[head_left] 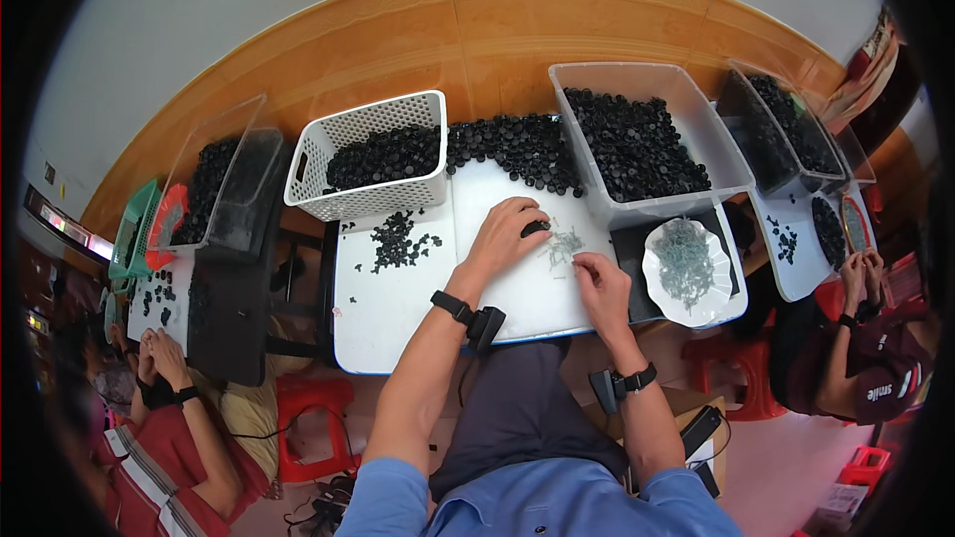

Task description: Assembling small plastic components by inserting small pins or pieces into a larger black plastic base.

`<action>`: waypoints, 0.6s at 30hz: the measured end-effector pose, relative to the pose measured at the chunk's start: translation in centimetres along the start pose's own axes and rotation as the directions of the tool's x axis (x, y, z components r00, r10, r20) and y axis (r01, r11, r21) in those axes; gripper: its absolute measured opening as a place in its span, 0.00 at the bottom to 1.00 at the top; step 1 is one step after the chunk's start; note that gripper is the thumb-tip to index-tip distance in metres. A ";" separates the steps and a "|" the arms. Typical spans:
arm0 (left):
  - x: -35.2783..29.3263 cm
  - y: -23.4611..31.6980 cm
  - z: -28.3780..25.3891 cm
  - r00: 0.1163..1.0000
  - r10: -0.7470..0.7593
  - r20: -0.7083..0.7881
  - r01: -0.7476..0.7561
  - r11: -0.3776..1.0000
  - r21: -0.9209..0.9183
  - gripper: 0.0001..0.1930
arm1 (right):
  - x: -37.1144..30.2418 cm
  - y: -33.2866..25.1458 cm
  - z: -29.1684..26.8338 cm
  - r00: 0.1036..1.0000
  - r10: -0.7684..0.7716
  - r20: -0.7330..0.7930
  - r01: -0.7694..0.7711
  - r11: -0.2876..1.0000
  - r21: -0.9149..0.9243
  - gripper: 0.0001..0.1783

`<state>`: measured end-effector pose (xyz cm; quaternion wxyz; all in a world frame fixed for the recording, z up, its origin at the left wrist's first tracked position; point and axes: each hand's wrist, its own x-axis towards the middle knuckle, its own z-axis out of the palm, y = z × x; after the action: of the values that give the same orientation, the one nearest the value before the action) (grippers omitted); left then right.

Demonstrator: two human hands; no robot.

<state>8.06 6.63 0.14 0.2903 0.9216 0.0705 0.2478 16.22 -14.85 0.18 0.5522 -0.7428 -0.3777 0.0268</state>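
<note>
My left hand [505,235] is over the white tabletop [502,288], its fingers closed on a small round black cap [535,228]. Just to the right of that cap lies a loose scatter of thin, pale greenish clear pieces [564,245]. My right hand [604,290] is at the near right side of this scatter, thumb and fingertips pinched together. Whatever may be between those fingertips is too small to make out. A white scalloped plate [654,280], heaped with more pale clear pieces [684,261], stands to the right of my right hand.
Black caps [517,147] are piled along the table's far edge, between a white perforated basket [366,201] and a clear plastic bin [676,201], both holding many more. Small black parts [398,241] lie at left. People with bare hands [167,358] [863,276] work at tables on either side.
</note>
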 end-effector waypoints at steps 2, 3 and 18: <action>-0.5 0.4 -0.3 0.997 -0.078 -0.001 0.078 0.996 -0.044 0.12 | -0.1 0.2 -0.1 1.000 -0.003 -0.004 0.003 1.000 0.005 0.07; -0.9 0.6 -0.3 0.997 -0.079 0.004 0.079 0.996 -0.041 0.12 | 0.0 0.2 0.0 1.000 -0.010 -0.008 0.010 1.000 0.007 0.07; -3.2 3.0 -0.1 0.993 -0.107 -0.038 0.104 0.992 -0.074 0.15 | 0.3 0.1 -0.3 0.998 -0.050 0.024 0.048 0.997 0.067 0.08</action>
<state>5.17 3.37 0.57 0.3345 0.9001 0.1164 0.2538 16.57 -14.90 0.33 0.5720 -0.7142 -0.4018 0.0352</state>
